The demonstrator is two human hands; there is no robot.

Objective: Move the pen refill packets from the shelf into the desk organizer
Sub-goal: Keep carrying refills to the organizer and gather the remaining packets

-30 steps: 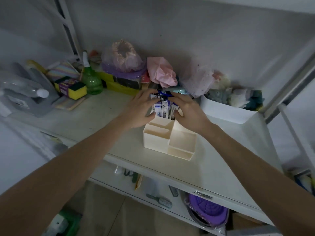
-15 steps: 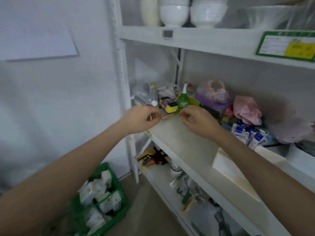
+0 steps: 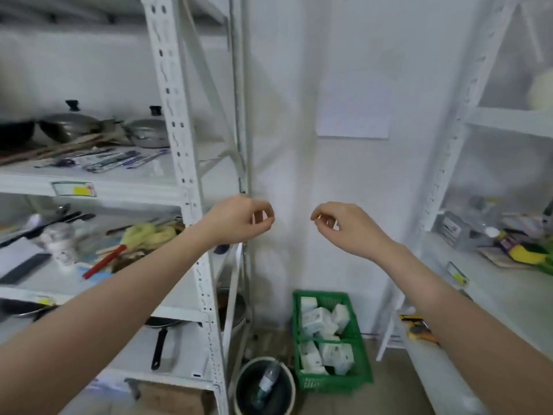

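Note:
Several pen refill packets [image 3: 119,159] lie flat on the upper board of the left shelf unit [image 3: 119,187], in front of the pots. My left hand [image 3: 239,218] hangs in mid-air beside that unit's front post, fingers loosely curled, holding nothing. My right hand [image 3: 344,226] is level with it, about a hand's width to the right, also loosely curled and empty. Both are in front of the white wall. The desk organizer is out of view.
Metal pots with lids [image 3: 143,130] stand behind the packets. A green crate [image 3: 329,339] of white boxes and a dark bucket [image 3: 263,384] sit on the floor between the units. The right shelf [image 3: 508,289] holds a sponge and bottles. A pan hangs low on the left.
My view has swung left, away from the right shelf and the organizer, toward the left shelf unit. Both hands left the organizer with the packets standing in it and now hang empty in mid-air.

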